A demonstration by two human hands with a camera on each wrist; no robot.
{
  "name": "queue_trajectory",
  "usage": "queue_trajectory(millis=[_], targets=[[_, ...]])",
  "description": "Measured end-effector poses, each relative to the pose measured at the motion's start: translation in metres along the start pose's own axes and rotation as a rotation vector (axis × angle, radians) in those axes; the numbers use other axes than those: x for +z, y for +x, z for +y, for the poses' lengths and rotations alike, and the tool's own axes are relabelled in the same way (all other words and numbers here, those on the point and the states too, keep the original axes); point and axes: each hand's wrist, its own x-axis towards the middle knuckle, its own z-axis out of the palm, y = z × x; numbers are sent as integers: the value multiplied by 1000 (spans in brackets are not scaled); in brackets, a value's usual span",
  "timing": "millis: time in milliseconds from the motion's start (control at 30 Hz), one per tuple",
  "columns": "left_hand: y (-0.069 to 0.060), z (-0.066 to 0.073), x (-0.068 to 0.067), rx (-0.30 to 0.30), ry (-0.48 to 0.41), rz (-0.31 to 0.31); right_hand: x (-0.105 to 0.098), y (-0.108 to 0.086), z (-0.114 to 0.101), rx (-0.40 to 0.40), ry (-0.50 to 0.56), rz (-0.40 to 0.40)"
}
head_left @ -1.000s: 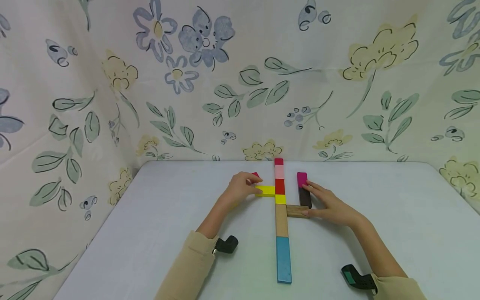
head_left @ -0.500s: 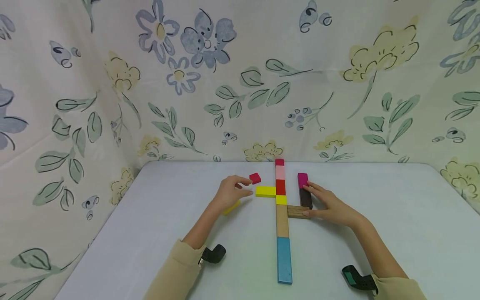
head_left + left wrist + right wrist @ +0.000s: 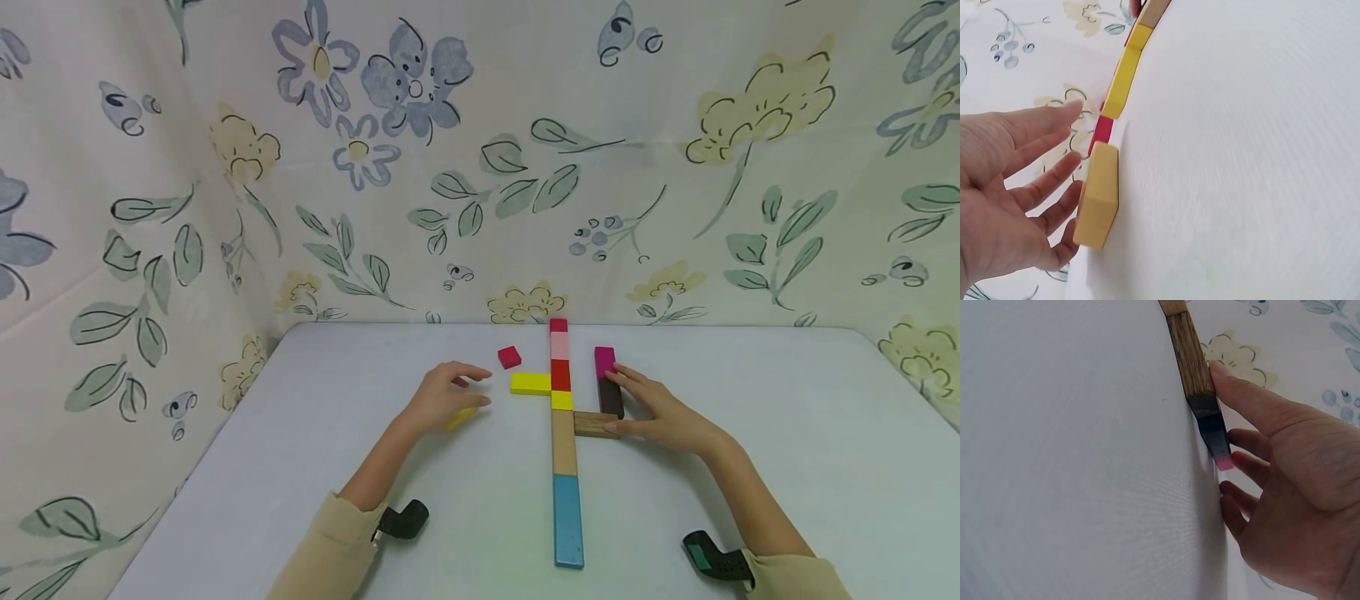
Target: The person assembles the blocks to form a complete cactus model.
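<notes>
My left hand (image 3: 447, 397) hovers over the left side with fingers and thumb spread, holding nothing. Partly behind it lies a loose yellow block (image 3: 461, 419), which appears large beside the fingers in the left wrist view (image 3: 1099, 194). Farther back is a loose red block (image 3: 509, 357). Another yellow block (image 3: 530, 383) juts left from a straight row of blocks. My right hand (image 3: 654, 410) rests lightly at the right: its thumb touches the brown wooden block (image 3: 592, 424), and its fingertips lie by the dark block (image 3: 611, 397) and the magenta block (image 3: 604, 361).
The row runs toward me: red and pink blocks (image 3: 559, 345) at the far end, a small yellow block (image 3: 561, 400), a tan block (image 3: 564, 442) and a long blue block (image 3: 567, 521) nearest. Flowered cloth (image 3: 465, 167) hangs behind the white table (image 3: 300, 392).
My left hand has let go of the yellow block beside the row and drawn back left, uncovering the loose red block. My right hand has stayed put.
</notes>
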Motion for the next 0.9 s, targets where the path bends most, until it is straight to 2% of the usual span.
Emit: queue_trajectory(millis=[267, 433, 600, 767, 900], targets=[[1, -12, -11, -16, -44, -116, 0, 0, 0, -3, -5, 3], [2, -21, -20, 6, -59, -193, 0, 0, 0, -4, -13, 6], [5, -33, -28, 25, -62, -236, 0, 0, 0, -8, -18, 6], [4, -38, -36, -6, -71, -275, 0, 0, 1, -6, -13, 5], [2, -41, -42, -2, -76, -311, 1, 0, 1, -14, -16, 9]])
